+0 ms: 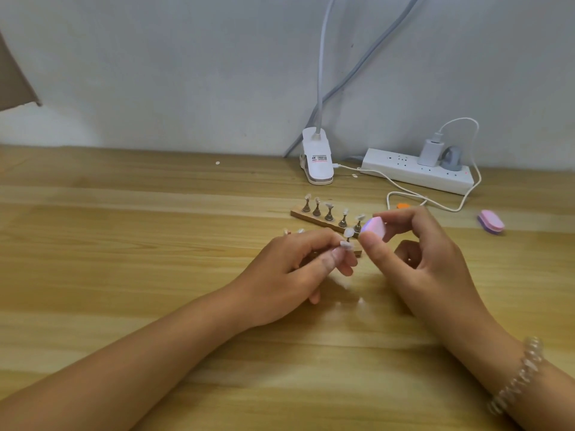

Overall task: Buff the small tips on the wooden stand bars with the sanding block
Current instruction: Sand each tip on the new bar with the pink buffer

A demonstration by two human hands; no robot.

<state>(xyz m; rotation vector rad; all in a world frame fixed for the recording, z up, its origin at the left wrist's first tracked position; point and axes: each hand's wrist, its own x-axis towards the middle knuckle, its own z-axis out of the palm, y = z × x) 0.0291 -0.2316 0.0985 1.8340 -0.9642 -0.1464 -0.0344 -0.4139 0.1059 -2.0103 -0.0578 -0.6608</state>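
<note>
A wooden stand bar [314,218] lies mid-table with several metal pegs, each topped by a small clear tip [329,205]. A second bar is mostly hidden behind my left hand [298,269]; only its right end [357,253] shows. My left hand pinches one peg just below its clear tip [348,232]. My right hand [417,259] grips a small pink sanding block [375,229] between thumb and fingers, its end close to that tip; I cannot tell whether they touch.
A second pink and purple sanding block [491,222] lies at the right. Behind stand a white clip lamp base [317,161], a white power strip [417,174] with a charger and looping cable [404,194], and a small orange object [403,205].
</note>
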